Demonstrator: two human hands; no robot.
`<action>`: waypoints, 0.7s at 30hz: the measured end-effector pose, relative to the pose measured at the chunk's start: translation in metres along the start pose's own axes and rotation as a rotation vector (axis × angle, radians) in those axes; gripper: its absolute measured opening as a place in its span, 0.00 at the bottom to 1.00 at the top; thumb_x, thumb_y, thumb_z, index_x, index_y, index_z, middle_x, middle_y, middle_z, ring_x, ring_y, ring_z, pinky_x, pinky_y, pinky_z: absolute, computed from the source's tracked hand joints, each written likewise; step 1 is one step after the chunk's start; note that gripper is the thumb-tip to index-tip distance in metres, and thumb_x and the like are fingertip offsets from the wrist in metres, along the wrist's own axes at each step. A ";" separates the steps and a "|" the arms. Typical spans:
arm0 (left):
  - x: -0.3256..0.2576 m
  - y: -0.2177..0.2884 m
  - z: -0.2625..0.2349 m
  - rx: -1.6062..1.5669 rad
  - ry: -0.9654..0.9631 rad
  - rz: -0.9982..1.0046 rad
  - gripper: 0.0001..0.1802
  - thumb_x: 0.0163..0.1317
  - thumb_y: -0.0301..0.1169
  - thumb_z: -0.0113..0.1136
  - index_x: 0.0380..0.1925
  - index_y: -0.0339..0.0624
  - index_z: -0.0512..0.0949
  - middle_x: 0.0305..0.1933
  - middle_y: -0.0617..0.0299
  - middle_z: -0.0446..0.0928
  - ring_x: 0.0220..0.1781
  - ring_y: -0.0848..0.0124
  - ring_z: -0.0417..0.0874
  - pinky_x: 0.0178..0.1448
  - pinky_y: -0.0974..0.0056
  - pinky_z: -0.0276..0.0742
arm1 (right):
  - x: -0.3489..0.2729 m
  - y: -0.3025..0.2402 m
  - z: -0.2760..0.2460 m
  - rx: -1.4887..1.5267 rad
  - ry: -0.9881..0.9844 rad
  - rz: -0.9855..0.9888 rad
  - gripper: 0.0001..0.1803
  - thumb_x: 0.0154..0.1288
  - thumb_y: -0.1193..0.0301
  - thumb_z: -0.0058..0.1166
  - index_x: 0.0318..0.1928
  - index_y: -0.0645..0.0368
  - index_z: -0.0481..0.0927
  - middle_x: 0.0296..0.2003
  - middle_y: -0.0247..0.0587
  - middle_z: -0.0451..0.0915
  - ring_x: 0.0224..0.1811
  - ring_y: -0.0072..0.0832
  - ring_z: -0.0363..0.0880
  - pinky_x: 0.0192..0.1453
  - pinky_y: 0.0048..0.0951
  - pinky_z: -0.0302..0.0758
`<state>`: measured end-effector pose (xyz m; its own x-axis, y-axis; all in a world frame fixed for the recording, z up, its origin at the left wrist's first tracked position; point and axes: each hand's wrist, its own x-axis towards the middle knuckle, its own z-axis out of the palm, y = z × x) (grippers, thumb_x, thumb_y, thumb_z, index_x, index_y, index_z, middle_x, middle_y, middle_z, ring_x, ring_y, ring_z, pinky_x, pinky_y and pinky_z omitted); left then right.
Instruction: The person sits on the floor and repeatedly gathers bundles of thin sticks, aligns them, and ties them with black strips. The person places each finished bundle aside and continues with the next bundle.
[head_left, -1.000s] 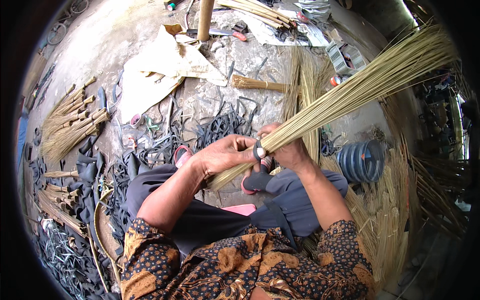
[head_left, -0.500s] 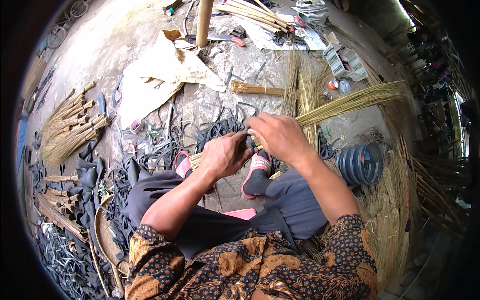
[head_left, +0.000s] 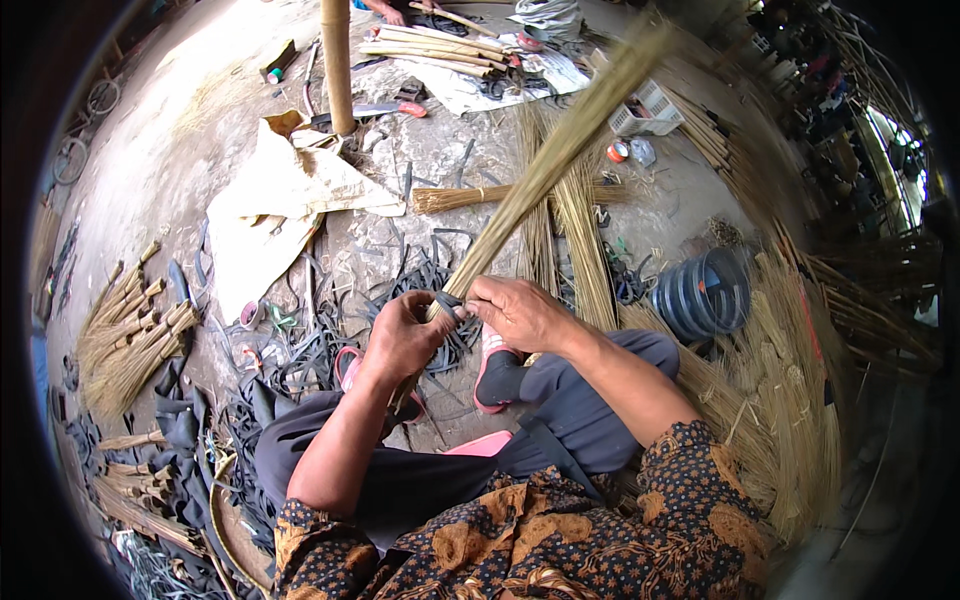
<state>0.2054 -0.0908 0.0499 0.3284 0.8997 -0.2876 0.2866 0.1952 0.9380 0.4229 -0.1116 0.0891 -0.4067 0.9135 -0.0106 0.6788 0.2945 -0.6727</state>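
Note:
My left hand (head_left: 402,340) is closed round the lower part of a long bundle of thin, straw-coloured broom bristles (head_left: 540,185). The bundle slants up and away to the right, its far end blurred. A dark rubber strip (head_left: 447,300) is wrapped round it just above my left fingers. Right beside the wrap, my right hand (head_left: 522,312) pinches the strip's end, fingertips pressed together. Below and beyond my hands lies a heap of loose dark rubber strips (head_left: 405,275). More loose bristles (head_left: 585,245) lie on the ground past my right hand.
Tied short bundles (head_left: 135,345) lie at left, near a pale cloth sack (head_left: 265,210). A wooden post (head_left: 337,70) stands beyond, beside a knife (head_left: 370,109). A dark ribbed bucket (head_left: 703,297) and white plastic basket (head_left: 648,110) stand at right. Another person's hand (head_left: 396,17) shows far off.
The bundle has swung from pointing right to pointing away from me. Both hands have shifted a little left and down in view. The other person's hand has come into view.

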 end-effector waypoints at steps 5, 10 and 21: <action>0.001 0.014 -0.002 -0.481 -0.097 -0.104 0.25 0.65 0.39 0.77 0.53 0.34 0.79 0.32 0.65 0.82 0.27 0.78 0.79 0.30 0.72 0.73 | -0.008 -0.001 0.017 0.112 0.287 -0.186 0.06 0.76 0.72 0.56 0.49 0.58 0.77 0.37 0.52 0.81 0.40 0.54 0.84 0.41 0.47 0.78; -0.001 0.024 0.009 -0.424 -0.053 -0.034 0.17 0.72 0.35 0.61 0.54 0.34 0.78 0.32 0.67 0.78 0.28 0.81 0.73 0.30 0.72 0.68 | 0.000 -0.005 0.026 0.147 0.441 -0.207 0.06 0.73 0.76 0.60 0.45 0.60 0.76 0.33 0.48 0.78 0.34 0.50 0.83 0.36 0.43 0.78; 0.010 0.021 0.016 -0.384 0.096 0.050 0.18 0.73 0.39 0.56 0.51 0.33 0.77 0.31 0.66 0.77 0.31 0.79 0.73 0.33 0.69 0.69 | 0.014 -0.025 0.042 -0.065 0.710 -0.109 0.13 0.58 0.81 0.64 0.43 0.62 0.77 0.39 0.48 0.74 0.38 0.44 0.81 0.40 0.40 0.79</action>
<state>0.2292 -0.0844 0.0632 0.2426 0.9406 -0.2377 -0.0909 0.2660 0.9597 0.3743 -0.1177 0.0744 0.0060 0.8335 0.5525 0.7010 0.3905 -0.5967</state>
